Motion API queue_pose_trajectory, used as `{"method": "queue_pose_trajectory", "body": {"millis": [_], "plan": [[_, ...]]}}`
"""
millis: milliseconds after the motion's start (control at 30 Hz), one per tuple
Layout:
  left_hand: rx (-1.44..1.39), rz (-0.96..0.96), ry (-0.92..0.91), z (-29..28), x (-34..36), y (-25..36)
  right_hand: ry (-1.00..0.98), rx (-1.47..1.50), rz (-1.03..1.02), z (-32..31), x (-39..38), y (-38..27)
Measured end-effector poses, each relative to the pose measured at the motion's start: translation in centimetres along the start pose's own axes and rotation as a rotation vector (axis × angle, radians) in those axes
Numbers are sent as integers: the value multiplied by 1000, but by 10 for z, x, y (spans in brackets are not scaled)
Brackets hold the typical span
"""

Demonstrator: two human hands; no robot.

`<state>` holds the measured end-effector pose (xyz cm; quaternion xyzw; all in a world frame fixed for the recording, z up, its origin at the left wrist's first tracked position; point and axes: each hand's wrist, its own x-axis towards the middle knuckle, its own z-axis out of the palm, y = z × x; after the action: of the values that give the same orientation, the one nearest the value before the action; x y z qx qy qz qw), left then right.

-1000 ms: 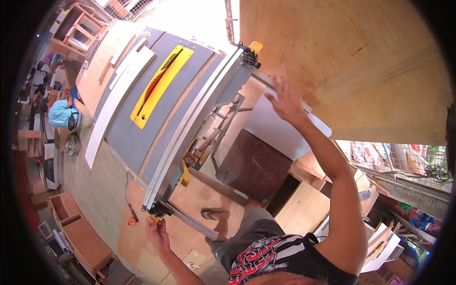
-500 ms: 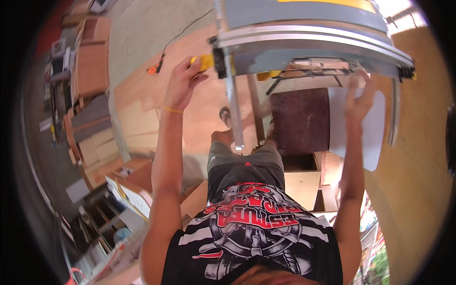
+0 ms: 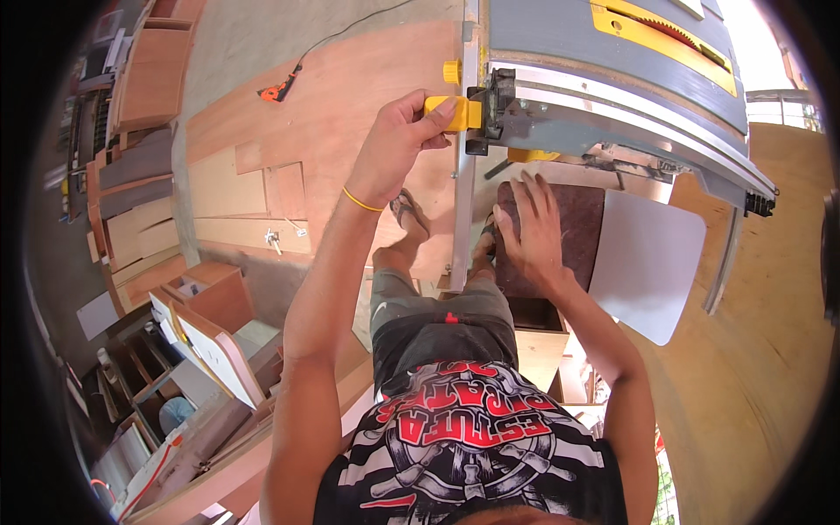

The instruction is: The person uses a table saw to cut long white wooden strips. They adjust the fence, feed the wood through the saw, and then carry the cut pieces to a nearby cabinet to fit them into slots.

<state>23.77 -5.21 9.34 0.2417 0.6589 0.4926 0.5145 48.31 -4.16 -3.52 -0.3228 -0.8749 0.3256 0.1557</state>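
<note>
My left hand (image 3: 404,144) is closed on a yellow lever (image 3: 452,114) at the black end fitting of the grey table saw's (image 3: 542,39) front rail (image 3: 612,103). A silver bar (image 3: 461,223) runs past that fitting toward my body. My right hand (image 3: 531,227) is open, fingers slightly spread, below the saw's front edge over a brown board (image 3: 577,254); whether it touches the board I cannot tell. The saw blade (image 3: 665,31) shows in a yellow insert.
A white board (image 3: 645,262) lies beside the brown one. An orange power tool (image 3: 276,90) with a cord lies on the plywood-covered floor (image 3: 332,70). Wooden boxes (image 3: 214,297) and cabinet parts crowd the left. A large plywood sheet (image 3: 761,367) fills the right.
My view has swung down toward my body since a second ago. My right hand has moved from the saw's right side leftward and lower. My left hand stays at the yellow lever.
</note>
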Motion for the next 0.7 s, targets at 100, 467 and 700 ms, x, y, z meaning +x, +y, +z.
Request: {"method": "queue_pose_trajectory", "body": {"millis": [100,467,700], "plan": [[-17,-2,-20,-5,4,-9,-61,98,-101,3,-3,-13],[-49,21,11,3,-27,-50,830,249,430,-93,-24,69],[-111,45,-68,17,-22,-67,1209,54,1085,-349,-61,340]]}}
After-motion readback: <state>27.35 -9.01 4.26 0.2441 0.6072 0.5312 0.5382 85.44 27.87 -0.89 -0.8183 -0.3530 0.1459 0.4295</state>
